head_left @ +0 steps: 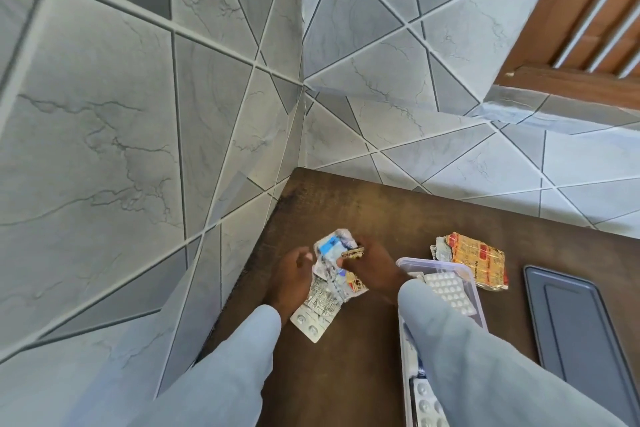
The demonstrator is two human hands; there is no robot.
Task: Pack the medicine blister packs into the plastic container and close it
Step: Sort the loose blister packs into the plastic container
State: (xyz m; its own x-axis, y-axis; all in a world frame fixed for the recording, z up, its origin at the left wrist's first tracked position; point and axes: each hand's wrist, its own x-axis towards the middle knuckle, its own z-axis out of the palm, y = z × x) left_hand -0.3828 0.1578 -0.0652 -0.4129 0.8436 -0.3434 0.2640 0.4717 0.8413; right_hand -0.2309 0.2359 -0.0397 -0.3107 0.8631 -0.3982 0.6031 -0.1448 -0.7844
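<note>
A loose bunch of blister packs, silver, blue and orange, lies near the table's left edge. My left hand rests against its left side with fingers curled on the packs. My right hand pinches the top of the bunch from the right. A clear plastic container stands just right of my right sleeve; a white pill strip lies inside, with more strips lower down. An orange foil pack lies on the table beyond the container. The grey lid lies flat at the right.
The dark wooden table sits in a corner of grey tiled walls. Its left edge runs close beside my left hand. A wooden window frame is at the upper right.
</note>
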